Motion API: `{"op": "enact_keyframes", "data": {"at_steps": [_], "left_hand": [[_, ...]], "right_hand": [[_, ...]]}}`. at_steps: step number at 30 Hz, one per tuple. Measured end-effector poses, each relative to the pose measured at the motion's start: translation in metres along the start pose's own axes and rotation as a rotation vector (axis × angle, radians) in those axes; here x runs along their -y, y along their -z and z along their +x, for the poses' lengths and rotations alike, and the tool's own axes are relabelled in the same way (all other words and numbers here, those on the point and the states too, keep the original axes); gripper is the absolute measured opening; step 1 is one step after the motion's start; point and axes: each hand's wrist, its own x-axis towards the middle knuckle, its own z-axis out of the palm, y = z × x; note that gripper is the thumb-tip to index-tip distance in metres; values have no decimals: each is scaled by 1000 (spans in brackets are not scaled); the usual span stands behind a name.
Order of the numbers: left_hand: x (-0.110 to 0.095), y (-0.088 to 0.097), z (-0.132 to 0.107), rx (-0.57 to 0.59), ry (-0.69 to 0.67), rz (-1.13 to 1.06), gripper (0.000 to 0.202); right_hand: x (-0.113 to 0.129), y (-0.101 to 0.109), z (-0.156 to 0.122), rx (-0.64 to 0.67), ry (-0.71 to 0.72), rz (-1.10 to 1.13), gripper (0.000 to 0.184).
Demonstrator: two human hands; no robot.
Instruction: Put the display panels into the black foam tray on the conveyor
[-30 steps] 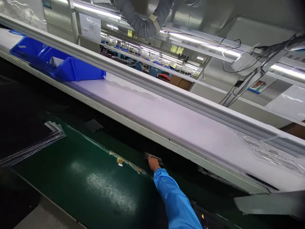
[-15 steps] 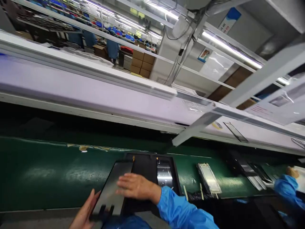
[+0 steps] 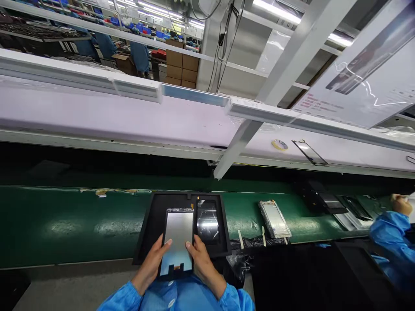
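Note:
A flat rectangular panel with a pale grey face and dark rim is held between both hands over a black tray on the green conveyor belt. My left hand grips its left edge, my right hand its right edge, thumbs on the face. In the tray's right pocket lies a shiny dark panel. Both sleeves are blue.
A framed screen part lies on the belt to the right, with dark trays beyond. A co-worker's blue sleeve and hand work at far right. A white shelf runs above the belt, carrying a tape roll.
The view swung right from the bare belt. My right hand came back from the belt's far edge, and both hands now hold the grey panel squared up over the black tray.

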Motion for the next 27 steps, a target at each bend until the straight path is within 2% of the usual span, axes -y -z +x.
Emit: {"op": "enact_keyframes", "data": {"at_steps": [2, 5, 8, 10, 12, 15, 18, 20, 21, 23, 25, 27], "left_hand": [[12, -17, 10, 41, -20, 28, 67], [27, -34, 28, 73, -43, 89, 62], [37, -46, 48, 31, 21, 151, 58], [42, -54, 58, 31, 54, 171, 56], [46, -61, 63, 63, 41, 193, 56], [42, -66, 68, 80, -12, 252, 67], [21, -64, 70, 111, -55, 334, 74], [0, -65, 69, 181, -60, 401, 65], [-11, -67, 67, 226, -58, 426, 57], [-29, -77, 59, 377, -75, 506, 42], [-41, -92, 48, 570, -129, 675, 32], [-47, -106, 36, 659, -254, 885, 29]], "right_hand": [[-4, 14, 3, -64, 32, 20, 50], [-4, 49, 12, -194, 81, -80, 55], [0, 86, 25, -340, 110, -193, 60], [1, 100, 31, -386, 107, -224, 64], [1, 104, 32, -379, 111, -209, 66], [7, 101, 22, -285, 102, -266, 58], [36, 99, 2, -325, 170, -654, 50], [66, 97, -13, -379, 374, -942, 52], [80, 94, -19, -353, 498, -1048, 55], [103, 87, -28, -176, 668, -1184, 61], [112, 80, -31, 17, 655, -1242, 68], [108, 78, -30, 106, 513, -1232, 70]]}}
